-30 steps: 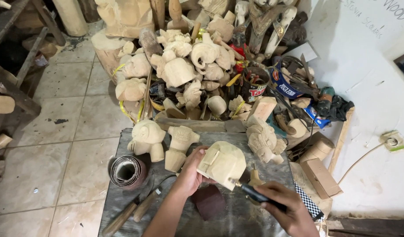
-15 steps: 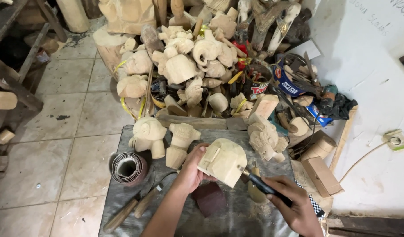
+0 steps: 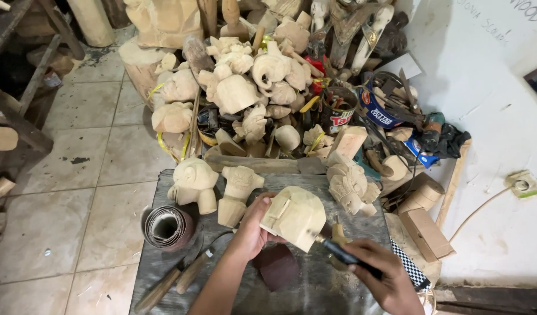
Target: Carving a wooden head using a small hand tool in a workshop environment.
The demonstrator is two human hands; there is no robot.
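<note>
— Since one second ago, did anything move?

— Little. The pale wooden carving (image 3: 295, 217) sits a bit lower and is turned more to the left, and the dark-handled tool (image 3: 343, 254) has come closer, so its tip now meets the lower right edge of the block.

— How are the hands?

— The left hand (image 3: 252, 230) is wrapped around the left side of the carving, with the fingers curled behind it and the thumb in front. The right hand (image 3: 385, 277) is closed in a fist around the tool handle.

— Where is the carving?

— It is held up just above the grey table (image 3: 315, 291), between two rough figures (image 3: 213, 188) on the left and a finished curly carving (image 3: 350, 185) on the right. A roll of sandpaper (image 3: 166, 226) and two wooden-handled chisels (image 3: 178, 281) lie near the left arm.

— How will it handle, do you think?

— I judge it is light for its size, stiff and dry, not slippery. The thin raised edges on its front look fragile. The broad flat sides and the back seem the best place to take hold, away from the tool tip.
</note>
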